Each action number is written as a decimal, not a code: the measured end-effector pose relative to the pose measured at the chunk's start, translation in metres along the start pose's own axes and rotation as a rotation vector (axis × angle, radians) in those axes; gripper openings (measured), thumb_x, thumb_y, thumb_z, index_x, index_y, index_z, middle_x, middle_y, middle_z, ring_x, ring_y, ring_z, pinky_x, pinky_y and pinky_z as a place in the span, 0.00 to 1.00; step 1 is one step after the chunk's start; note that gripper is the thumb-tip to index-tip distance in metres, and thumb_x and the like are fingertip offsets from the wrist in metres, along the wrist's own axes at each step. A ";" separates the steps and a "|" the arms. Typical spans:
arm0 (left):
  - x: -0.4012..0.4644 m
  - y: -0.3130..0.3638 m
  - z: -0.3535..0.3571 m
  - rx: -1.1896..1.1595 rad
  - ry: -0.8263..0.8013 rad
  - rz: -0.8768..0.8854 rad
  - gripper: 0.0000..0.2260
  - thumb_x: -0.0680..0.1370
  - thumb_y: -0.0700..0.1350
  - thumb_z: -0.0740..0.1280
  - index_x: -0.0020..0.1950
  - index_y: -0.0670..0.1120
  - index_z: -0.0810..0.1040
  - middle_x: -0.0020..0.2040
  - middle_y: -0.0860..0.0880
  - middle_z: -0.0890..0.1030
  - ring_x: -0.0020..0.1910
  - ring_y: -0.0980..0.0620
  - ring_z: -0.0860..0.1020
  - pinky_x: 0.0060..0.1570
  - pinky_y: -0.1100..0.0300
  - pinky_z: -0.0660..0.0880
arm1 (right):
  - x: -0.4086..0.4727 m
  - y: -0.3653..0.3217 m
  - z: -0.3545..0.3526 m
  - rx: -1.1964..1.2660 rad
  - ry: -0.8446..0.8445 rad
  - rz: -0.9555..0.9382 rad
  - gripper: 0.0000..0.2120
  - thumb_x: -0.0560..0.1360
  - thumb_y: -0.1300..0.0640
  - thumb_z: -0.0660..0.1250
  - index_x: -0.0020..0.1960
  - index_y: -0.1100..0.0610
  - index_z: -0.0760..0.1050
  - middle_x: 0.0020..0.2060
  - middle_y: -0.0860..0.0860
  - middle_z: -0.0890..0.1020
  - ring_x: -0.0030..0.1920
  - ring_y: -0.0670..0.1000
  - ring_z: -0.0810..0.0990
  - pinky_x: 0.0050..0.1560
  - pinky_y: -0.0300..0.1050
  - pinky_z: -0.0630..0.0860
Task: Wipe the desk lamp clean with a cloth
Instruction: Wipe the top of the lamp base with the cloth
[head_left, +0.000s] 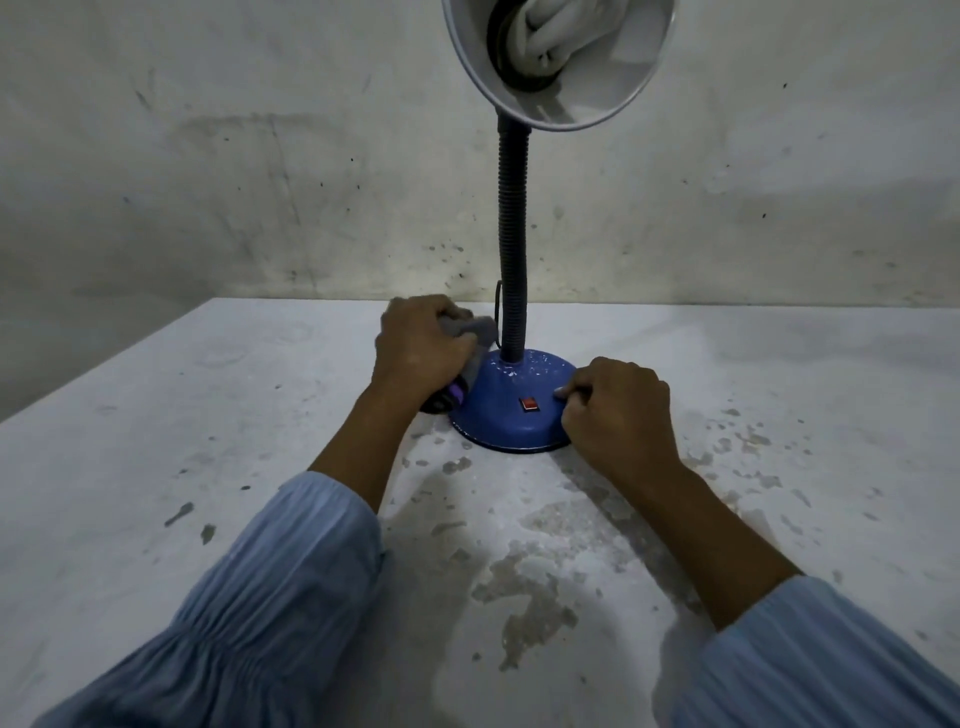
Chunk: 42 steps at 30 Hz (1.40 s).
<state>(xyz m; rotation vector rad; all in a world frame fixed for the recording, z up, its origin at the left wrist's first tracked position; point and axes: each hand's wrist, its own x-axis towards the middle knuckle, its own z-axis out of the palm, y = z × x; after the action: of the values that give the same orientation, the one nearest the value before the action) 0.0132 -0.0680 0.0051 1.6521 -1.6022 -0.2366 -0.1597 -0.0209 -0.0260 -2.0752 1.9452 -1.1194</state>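
A desk lamp stands at the back of the white table. It has a round blue base (506, 410) with a red switch (529, 404), a dark flexible neck (513, 244) and a white shade (558, 57) at the top edge, bulb visible inside. My left hand (421, 345) grips a bunched grey cloth (475, 338) against the left side of the base, beside the neck. My right hand (615, 408) has curled fingers holding the right rim of the base.
The white tabletop (208, 467) has worn, chipped patches in front of the lamp. A stained wall (260, 156) rises right behind the table. A thin dark cord (497, 312) hangs behind the neck. The table's left edge runs diagonally at the far left.
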 end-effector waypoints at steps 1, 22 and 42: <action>-0.001 0.003 0.001 -0.030 -0.152 0.030 0.08 0.70 0.48 0.73 0.48 0.51 0.82 0.52 0.49 0.81 0.49 0.53 0.77 0.45 0.65 0.70 | 0.000 0.000 0.000 0.002 -0.001 0.000 0.10 0.73 0.63 0.63 0.45 0.56 0.82 0.44 0.50 0.84 0.45 0.52 0.79 0.56 0.53 0.71; -0.005 0.028 -0.019 0.106 -0.604 0.202 0.05 0.67 0.51 0.75 0.38 0.59 0.80 0.45 0.58 0.78 0.44 0.59 0.75 0.37 0.67 0.69 | 0.002 0.001 0.003 -0.041 0.016 -0.008 0.09 0.73 0.61 0.62 0.45 0.57 0.82 0.41 0.53 0.83 0.42 0.52 0.77 0.54 0.52 0.72; -0.027 0.072 0.066 0.419 -0.052 0.288 0.10 0.78 0.47 0.62 0.55 0.45 0.77 0.61 0.43 0.70 0.50 0.42 0.77 0.41 0.56 0.69 | 0.009 0.026 0.003 -0.105 0.481 0.263 0.08 0.73 0.61 0.62 0.49 0.57 0.78 0.43 0.56 0.82 0.45 0.57 0.76 0.47 0.51 0.64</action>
<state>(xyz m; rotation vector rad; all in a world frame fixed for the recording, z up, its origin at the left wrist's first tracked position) -0.0881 -0.0615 -0.0025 1.6956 -2.0040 0.2220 -0.1799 -0.0347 -0.0379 -1.6263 2.4421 -1.5912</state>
